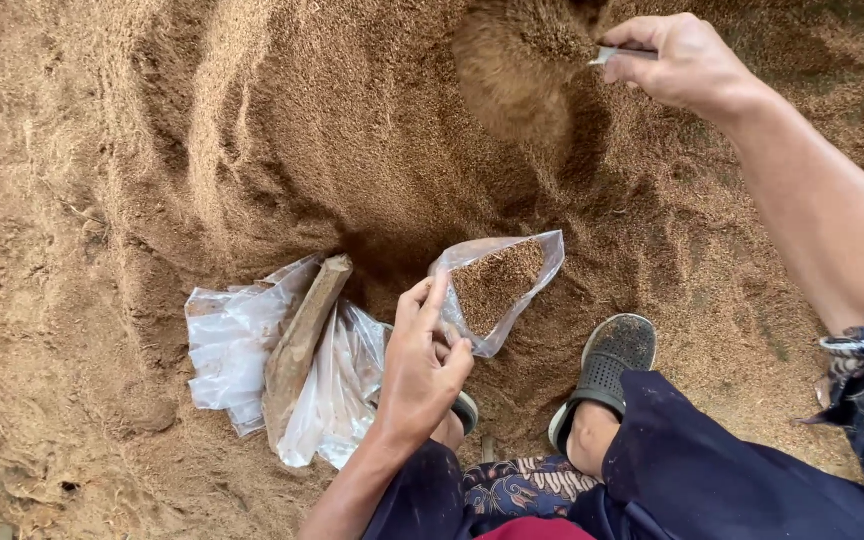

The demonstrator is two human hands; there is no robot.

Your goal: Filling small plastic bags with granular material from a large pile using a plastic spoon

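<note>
Sawdust (282,120), loose and reddish brown, is heaped across the whole ground, with a steep scooped face at the middle. Against the foot of that face a bundle of empty clear plastic bags (242,350) is laid, with a flat piece of wood (302,335) resting slantwise on top. A dark slip-on shoe (607,370) is planted just right of the bags, and dark trouser legs fill the lower edge, so little open ground is left between the knees and the heap. More room is seen on the left, where the sawdust lies lower and flatter.

A small clear bag (497,285), partly filled with sawdust, is held open at its lower corner by the left hand (417,365), whose fingers are pinched closed on the plastic. The right hand (682,60) is raised at the upper right, its fingers closed on a small pale scoop (607,55), only partly seen, at the edge of a blurred mass of sawdust.
</note>
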